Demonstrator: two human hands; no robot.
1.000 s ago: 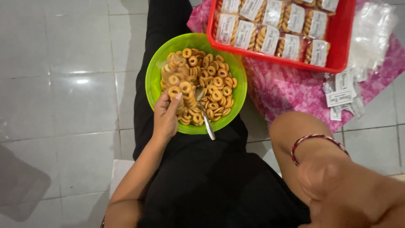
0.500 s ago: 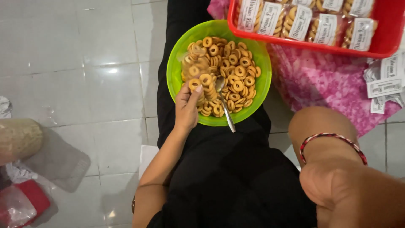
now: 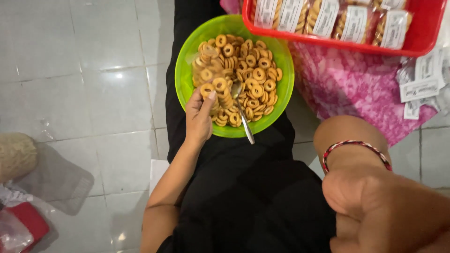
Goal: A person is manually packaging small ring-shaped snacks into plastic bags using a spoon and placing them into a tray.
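Observation:
A green bowl (image 3: 183, 61) full of small golden ring cookies (image 3: 257, 75) rests on my lap, which is covered in black cloth. My left hand (image 3: 198, 118) reaches into the bowl's near left side and grips a small clear bag (image 3: 209, 74) partly filled with rings. A metal spoon (image 3: 244, 120) lies in the bowl just right of that hand, its handle over the near rim. My right hand (image 3: 379, 211) is a closed fist very close to the camera at the lower right, with a red and white bracelet (image 3: 356, 146) on the wrist. Nothing shows in it.
A red tray (image 3: 422, 46) of packed, labelled cookie bags sits at the top right on a pink patterned cloth (image 3: 356, 89), with loose paper labels (image 3: 419, 89) beside it. On the grey tiles at left lie a beige roll (image 3: 16, 154), a clear bag (image 3: 61, 180) and a red object (image 3: 29, 221).
The view has swung left, bringing the roll and red object on the floor into sight. My left hand stays on the bag in the bowl; the right fist stays near the camera.

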